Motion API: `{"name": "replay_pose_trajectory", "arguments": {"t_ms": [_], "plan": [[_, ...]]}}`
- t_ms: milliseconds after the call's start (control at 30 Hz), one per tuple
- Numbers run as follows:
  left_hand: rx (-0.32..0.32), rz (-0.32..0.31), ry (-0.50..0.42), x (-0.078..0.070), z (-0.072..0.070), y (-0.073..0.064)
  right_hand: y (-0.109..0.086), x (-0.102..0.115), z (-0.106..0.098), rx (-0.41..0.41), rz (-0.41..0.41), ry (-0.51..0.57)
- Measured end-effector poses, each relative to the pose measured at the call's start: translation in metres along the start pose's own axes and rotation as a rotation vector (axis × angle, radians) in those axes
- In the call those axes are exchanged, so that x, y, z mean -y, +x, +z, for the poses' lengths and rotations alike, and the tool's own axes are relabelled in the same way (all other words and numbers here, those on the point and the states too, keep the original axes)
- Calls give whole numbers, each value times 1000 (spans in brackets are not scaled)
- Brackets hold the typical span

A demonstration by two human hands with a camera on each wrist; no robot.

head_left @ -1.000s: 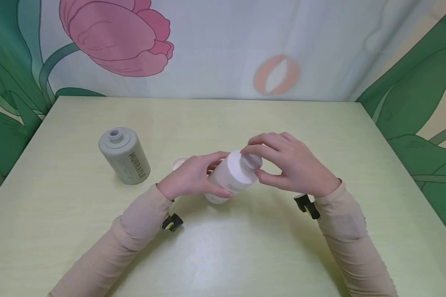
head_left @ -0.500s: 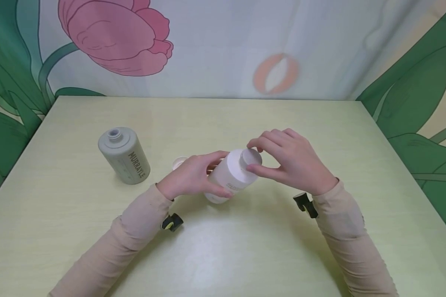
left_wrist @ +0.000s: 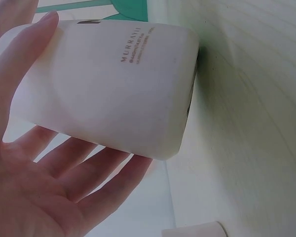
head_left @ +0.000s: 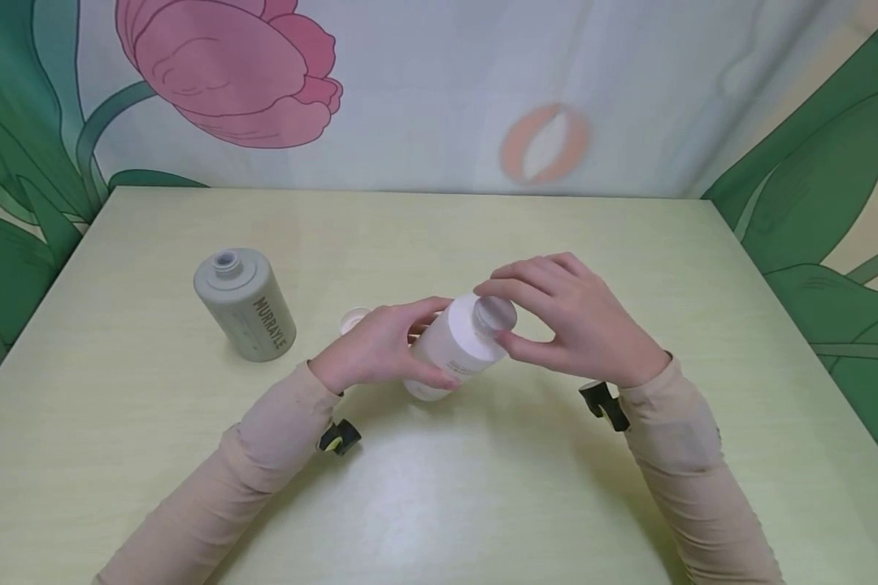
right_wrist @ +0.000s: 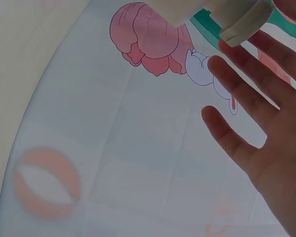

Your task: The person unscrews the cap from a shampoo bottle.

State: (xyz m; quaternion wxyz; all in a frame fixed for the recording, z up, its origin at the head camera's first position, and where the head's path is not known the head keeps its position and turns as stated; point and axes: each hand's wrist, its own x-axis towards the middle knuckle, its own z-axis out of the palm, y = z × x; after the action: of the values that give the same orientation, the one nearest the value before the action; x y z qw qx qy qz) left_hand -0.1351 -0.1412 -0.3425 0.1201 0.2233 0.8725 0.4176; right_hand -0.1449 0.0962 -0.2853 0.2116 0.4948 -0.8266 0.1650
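In the head view my left hand [head_left: 384,341] grips a white bottle [head_left: 454,345], thumb on the near side and fingers on the far side. The bottle leans to the right, with its capped end up; small "MURRAYLE"-like print shows on its body in the left wrist view. My right hand [head_left: 574,321] pinches the bottle's white screw cap [head_left: 496,314] between thumb and index finger. In the right wrist view the other fingers spread out beside the cap [right_wrist: 246,24]. Farther left stands a grey bottle [head_left: 245,305] marked "MURRAYLE", its narrow neck uncapped.
A small white round piece [head_left: 353,319] sits behind my left hand, mostly hidden. The pale table [head_left: 439,504] ends at a flower-printed curtain [head_left: 424,89] at the back. Black wrist mounts sit below both wrists.
The right thumb and fingers shift around the cap: half a second ago the thumb reached farther left across it, and now it has drawn back. The left hand and both bottles stay put.
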Motion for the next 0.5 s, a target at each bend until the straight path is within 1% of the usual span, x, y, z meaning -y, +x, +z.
{"name": "replay_pose_trajectory", "arguments": {"t_ms": [167,267,367,500], "plan": [[2,-1,9,0,1,0,0,0,0,-48,37,-20],[5,-5,-1,0,1,0,0,-1,0,-75,40,-23],[6,-11,4,-1,1,0,0,-1,1,-66,29,-29],[6,1,14,-1,1,0,1,0,-1,-25,-3,-27]]}}
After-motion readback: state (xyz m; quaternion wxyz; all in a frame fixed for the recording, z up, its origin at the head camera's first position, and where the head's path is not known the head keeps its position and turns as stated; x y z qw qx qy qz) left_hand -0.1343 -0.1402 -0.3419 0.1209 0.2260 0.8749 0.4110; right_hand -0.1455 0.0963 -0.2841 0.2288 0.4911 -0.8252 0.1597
